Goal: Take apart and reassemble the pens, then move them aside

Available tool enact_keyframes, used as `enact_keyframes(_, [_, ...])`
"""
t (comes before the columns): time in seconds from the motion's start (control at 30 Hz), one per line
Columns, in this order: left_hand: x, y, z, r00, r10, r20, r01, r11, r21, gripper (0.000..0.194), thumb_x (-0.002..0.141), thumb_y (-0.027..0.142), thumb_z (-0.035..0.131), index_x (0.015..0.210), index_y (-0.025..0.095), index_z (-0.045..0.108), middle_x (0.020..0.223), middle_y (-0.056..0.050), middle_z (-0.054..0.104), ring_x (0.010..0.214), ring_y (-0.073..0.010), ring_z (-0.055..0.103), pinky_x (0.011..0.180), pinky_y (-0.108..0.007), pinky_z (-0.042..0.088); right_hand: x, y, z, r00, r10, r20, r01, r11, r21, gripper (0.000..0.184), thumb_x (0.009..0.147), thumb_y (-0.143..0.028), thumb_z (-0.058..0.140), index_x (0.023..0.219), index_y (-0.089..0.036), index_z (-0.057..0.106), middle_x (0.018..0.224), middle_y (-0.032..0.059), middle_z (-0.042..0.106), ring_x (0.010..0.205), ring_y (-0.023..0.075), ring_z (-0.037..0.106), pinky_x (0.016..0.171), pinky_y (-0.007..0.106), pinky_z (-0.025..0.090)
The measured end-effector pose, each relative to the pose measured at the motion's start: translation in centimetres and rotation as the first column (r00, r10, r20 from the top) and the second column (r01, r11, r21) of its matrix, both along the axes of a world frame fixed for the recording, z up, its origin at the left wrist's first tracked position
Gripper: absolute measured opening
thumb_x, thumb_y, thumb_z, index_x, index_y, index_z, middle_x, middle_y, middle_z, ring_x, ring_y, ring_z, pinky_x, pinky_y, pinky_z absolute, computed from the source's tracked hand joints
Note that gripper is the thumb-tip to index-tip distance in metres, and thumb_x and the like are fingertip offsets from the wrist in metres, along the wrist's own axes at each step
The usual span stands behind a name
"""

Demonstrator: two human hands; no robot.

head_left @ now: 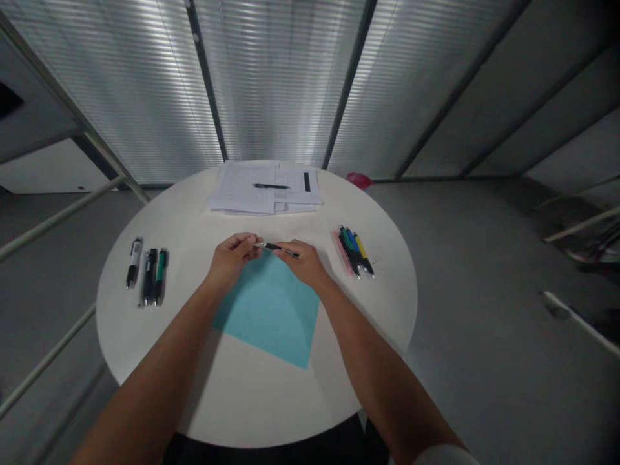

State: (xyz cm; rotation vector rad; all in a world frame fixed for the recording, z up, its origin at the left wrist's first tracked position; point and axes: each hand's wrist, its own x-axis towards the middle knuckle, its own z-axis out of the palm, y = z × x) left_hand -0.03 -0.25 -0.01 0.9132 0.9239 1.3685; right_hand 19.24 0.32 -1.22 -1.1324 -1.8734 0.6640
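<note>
A black pen (pixel 274 247) with a silver-white end is held level between my two hands, above the far edge of a light-blue sheet of paper (pixel 276 307). My left hand (pixel 235 255) is closed, its fingertips pinching the silver end. Around the black barrel, the fingers of my right hand (pixel 303 261) are closed, with the thumb along it. The blue sheet lies at an angle on the white round table (pixel 261 407), partly under my hands and left wrist.
To the right lies a row of several coloured pens (pixel 355 252). On the left are a white-and-black pen (pixel 134 263) and a group of dark and green pens (pixel 155 278). Stacked printed papers (pixel 242 187) with a black pen (pixel 271 186) on top lie at the back. Beyond the table is a red object (pixel 359 180).
</note>
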Motion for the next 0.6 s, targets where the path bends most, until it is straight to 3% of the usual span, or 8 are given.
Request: enact_keyframes(0.6, [-0.05,-0.07,0.02,1.000,0.005,0.006,-0.005,1.000,-0.019,0.029,0.073,0.036,0.076,0.090,0.014,0.066,0.094,-0.009,0.069,0.071,-0.0153,0.065,0.070,-0.034,0.053,-0.08,0.14,-0.09,0.999,0.000,-0.043,0.004,0.996,0.088,0.021,0.086,-0.034,0.064,0.099,-0.021,0.074,0.091,0.0059,0.069,0.085,0.0163,0.064,0.079,0.029,0.050])
